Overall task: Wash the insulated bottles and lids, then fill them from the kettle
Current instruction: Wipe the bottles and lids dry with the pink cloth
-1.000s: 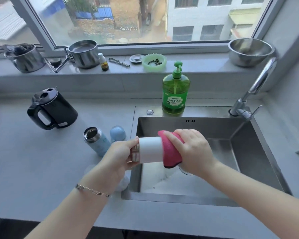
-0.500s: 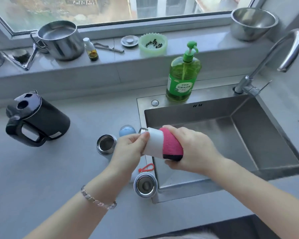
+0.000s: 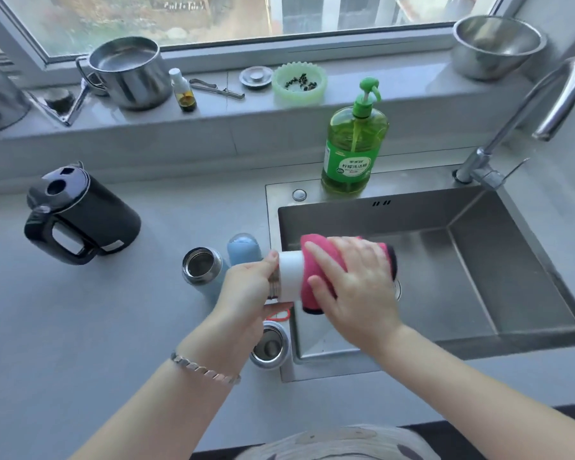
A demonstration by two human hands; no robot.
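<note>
Setting: a grey kitchen bench (image 3: 80,327) ran under a window, with a steel sink (image 3: 362,220) set into its right part.
White bottle (image 3: 291,277): it was held on its side above the sink's left edge, its bare steel neck pointing left.
Left hand (image 3: 246,287): it gripped the neck end of the white bottle, fingers curled round it, with a bracelet on the wrist.
Right hand (image 3: 356,280): it grasped a pink cloth (image 3: 311,302) wrapped round the bottle's body, thumb below and fingers over the top.
Blue bottle (image 3: 201,270): it stood open on the bench just left of the hands, with a blue lid (image 3: 244,249) close behind it.
Steel bottle (image 3: 269,348): it stood open by the sink's near left corner, partly under the left wrist.
Kettle (image 3: 87,217): black, it stood far left on the bench, handle toward the camera.
Soap bottle (image 3: 354,147): green with a pump top, it stood on the sink's back rim.
Tap (image 3: 525,104): it rose at the sink's back right corner.
Sill: it held a steel pot (image 3: 130,73), a green dish (image 3: 299,83) and a steel bowl (image 3: 497,44).
</note>
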